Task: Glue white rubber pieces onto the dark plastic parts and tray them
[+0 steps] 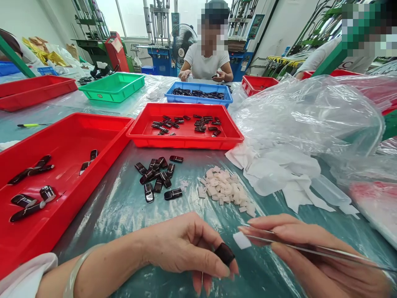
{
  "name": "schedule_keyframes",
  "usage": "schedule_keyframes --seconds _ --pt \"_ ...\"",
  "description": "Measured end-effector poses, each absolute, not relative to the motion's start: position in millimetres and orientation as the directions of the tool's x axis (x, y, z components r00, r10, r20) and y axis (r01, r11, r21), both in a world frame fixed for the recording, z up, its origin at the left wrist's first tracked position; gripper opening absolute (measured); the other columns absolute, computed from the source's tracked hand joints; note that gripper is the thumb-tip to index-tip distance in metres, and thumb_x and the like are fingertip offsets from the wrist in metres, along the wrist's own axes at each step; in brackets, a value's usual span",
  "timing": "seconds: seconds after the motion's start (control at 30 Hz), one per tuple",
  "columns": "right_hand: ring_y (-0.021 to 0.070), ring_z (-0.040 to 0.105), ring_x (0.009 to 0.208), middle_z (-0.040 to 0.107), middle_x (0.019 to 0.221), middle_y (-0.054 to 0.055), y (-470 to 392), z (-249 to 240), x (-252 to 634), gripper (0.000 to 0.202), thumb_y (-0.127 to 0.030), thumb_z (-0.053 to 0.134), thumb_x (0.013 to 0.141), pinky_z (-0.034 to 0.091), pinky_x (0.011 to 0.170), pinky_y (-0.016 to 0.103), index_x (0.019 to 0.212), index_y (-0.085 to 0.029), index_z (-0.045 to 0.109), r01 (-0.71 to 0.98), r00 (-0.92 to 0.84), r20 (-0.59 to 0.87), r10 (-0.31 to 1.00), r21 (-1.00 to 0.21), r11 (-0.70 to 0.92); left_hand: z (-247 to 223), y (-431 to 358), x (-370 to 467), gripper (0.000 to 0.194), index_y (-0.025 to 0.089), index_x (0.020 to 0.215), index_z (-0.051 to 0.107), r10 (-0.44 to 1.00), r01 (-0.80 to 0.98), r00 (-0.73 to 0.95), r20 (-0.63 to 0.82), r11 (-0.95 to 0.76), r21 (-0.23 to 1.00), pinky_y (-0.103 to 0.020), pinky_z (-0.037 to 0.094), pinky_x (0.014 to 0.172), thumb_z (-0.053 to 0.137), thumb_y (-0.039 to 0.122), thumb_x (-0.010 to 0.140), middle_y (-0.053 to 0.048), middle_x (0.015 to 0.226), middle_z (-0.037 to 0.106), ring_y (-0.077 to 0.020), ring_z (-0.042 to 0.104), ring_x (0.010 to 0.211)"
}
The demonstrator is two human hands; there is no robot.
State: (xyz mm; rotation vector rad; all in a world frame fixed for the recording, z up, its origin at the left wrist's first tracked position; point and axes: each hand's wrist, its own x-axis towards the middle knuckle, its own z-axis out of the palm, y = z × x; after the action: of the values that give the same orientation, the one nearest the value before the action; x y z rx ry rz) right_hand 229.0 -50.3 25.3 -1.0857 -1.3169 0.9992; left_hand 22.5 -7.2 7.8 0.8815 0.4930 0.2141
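My left hand (186, 248), at the lower middle, pinches a small dark glossy piece (224, 253) between thumb and fingers. To its right, my right hand (304, 252) holds metal tweezers (310, 248) lying nearly level. At the tweezers' tips, close to the dark piece but apart from it, is a small white square (242, 240). Beyond my hands lies a heap of small cream-coloured squares (226, 186). Left of that heap several black glossy pieces (158, 174) are grouped loosely on the green tabletop (120, 198).
A large red tray (102, 159) on the left and another red tray (186, 141) ahead hold black pieces. Behind are a blue tray (198, 99) and a green tray (113, 93). Plastic sheeting (310, 116) and white scraps (279, 165) cover the right. A person (207, 62) sits opposite.
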Motion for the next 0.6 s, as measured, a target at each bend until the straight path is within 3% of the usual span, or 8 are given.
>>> schedule_keyframes --seconds 0.13,0.3,0.37,0.47,0.6 --pt "0.0189 0.07 0.081 0.072 0.089 -0.001 -42.6 26.6 233.0 0.027 -0.014 0.066 0.076 0.061 0.067 0.028 0.091 -0.037 0.068 0.071 -0.197 0.217 0.956 -0.97 0.234 11.2 -8.6 23.9 0.024 0.014 0.092 0.071 0.435 -0.053 0.858 -0.274 0.605 0.795 -0.017 0.052 0.057 0.071 0.029 0.072 -0.003 0.092 0.056 -0.006 0.061 0.059" --pt "0.0188 0.068 0.086 0.073 0.089 0.001 -36.7 26.1 240.3 0.024 -0.017 0.067 0.075 0.058 0.075 0.026 0.093 -0.031 0.07 0.269 -0.27 0.194 0.943 -0.925 0.268 6.0 -9.3 25.0 0.03 0.011 0.095 0.068 0.4 -0.009 0.862 -0.312 0.628 0.778 -0.016 0.051 0.054 0.07 0.032 0.074 0.0 0.062 0.058 -0.0069 0.059 0.051" --pt "0.0185 0.066 0.09 0.073 0.086 0.0 -34.2 24.4 243.9 0.02 -0.021 0.067 0.075 0.056 0.078 0.025 0.091 -0.032 0.071 0.303 -0.221 0.21 0.952 -0.913 0.271 4.8 -9.5 25.5 0.031 0.01 0.095 0.067 0.404 0.004 0.854 -0.329 0.626 0.78 -0.016 0.051 0.054 0.07 0.033 0.074 0.0 0.061 0.059 -0.0073 0.059 0.05" --pt "0.016 0.067 0.086 0.072 0.084 0.0 -30.6 21.6 246.5 0.016 -0.022 0.067 0.076 0.056 0.074 0.023 0.086 -0.034 0.071 0.212 -0.17 0.188 0.967 -0.952 0.222 5.0 -10.1 27.0 0.033 0.011 0.092 0.067 0.415 0.008 0.843 -0.342 0.625 0.78 -0.016 0.05 0.053 0.07 0.037 0.072 0.001 0.062 0.058 -0.0082 0.06 0.053" --pt "0.0151 0.066 0.077 0.07 0.082 0.003 -28.1 19.9 245.4 0.014 -0.022 0.066 0.077 0.056 0.065 0.023 0.085 -0.032 0.072 0.005 -0.254 0.143 0.957 -0.989 0.149 5.8 -10.4 29.9 0.037 0.011 0.088 0.066 0.411 -0.006 0.846 -0.34 0.645 0.764 -0.017 0.05 0.051 0.068 0.044 0.072 0.001 0.061 0.057 -0.0089 0.061 0.053"
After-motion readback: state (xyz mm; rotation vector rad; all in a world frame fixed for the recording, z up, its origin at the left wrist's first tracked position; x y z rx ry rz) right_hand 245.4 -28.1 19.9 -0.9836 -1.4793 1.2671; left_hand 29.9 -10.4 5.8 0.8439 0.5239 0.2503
